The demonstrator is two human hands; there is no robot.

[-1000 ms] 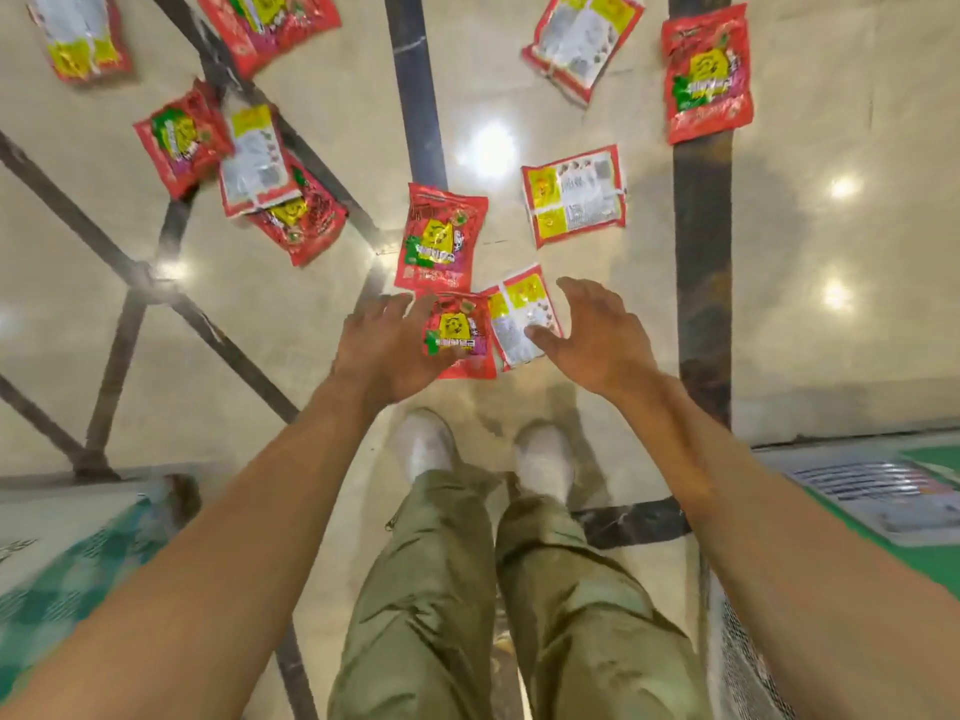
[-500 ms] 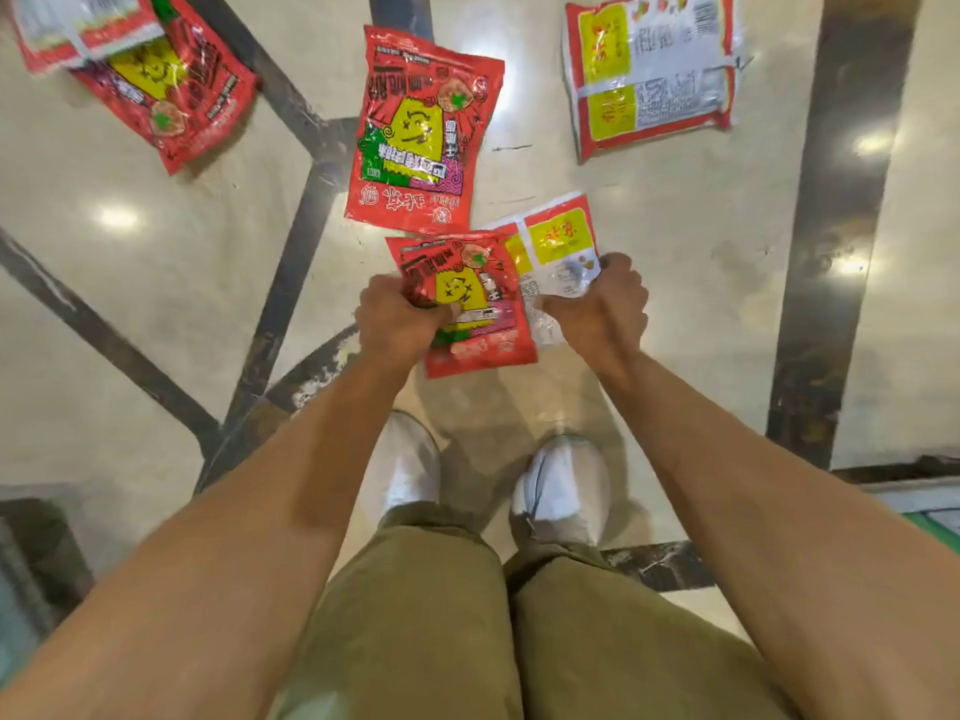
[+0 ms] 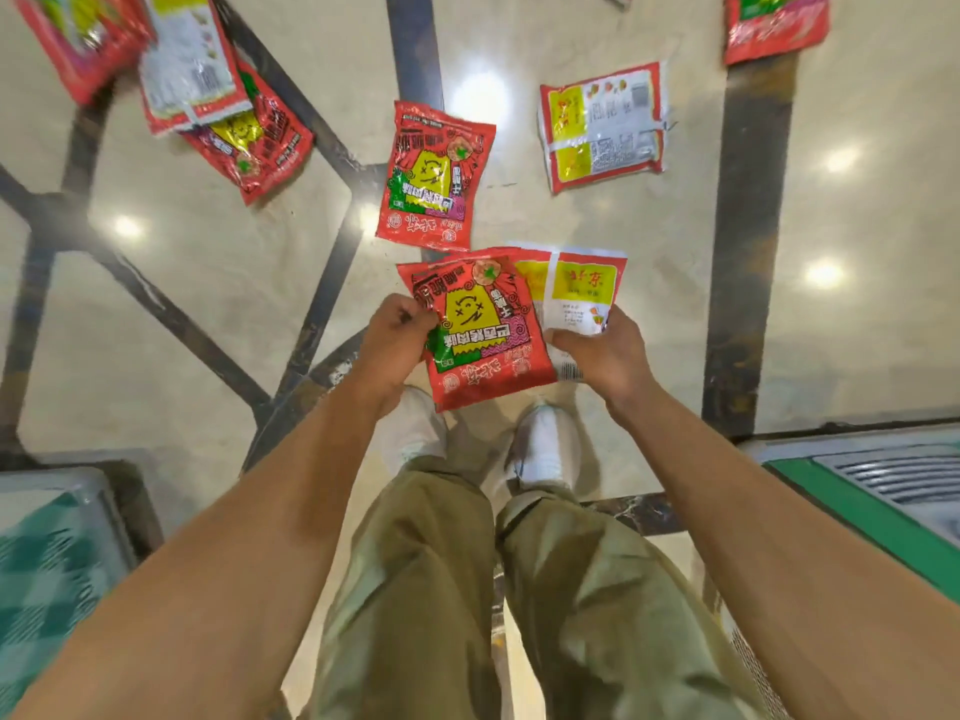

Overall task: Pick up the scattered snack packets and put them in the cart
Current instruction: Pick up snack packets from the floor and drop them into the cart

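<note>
My left hand (image 3: 395,337) grips the left edge of a red snack packet (image 3: 485,335) with a yellow face on it, held above the floor. My right hand (image 3: 605,356) holds a second packet (image 3: 582,285) back side up, white with a yellow panel, partly tucked behind the red one. More packets lie on the floor: a red one (image 3: 434,179) just beyond my hands, a white-backed one (image 3: 602,127) to its right, a pile (image 3: 208,96) at the upper left, and one (image 3: 774,23) at the top right.
The shiny beige floor (image 3: 857,330) has dark inlaid stripes. My white shoes (image 3: 550,449) and olive trousers are below my hands. A green and grey object (image 3: 883,485) sits at the right edge, and a teal checked surface (image 3: 47,563) at the lower left.
Both hands closed on the two nearest packets and lifted them off the floor toward me. The view has pulled back, showing more of the floor.
</note>
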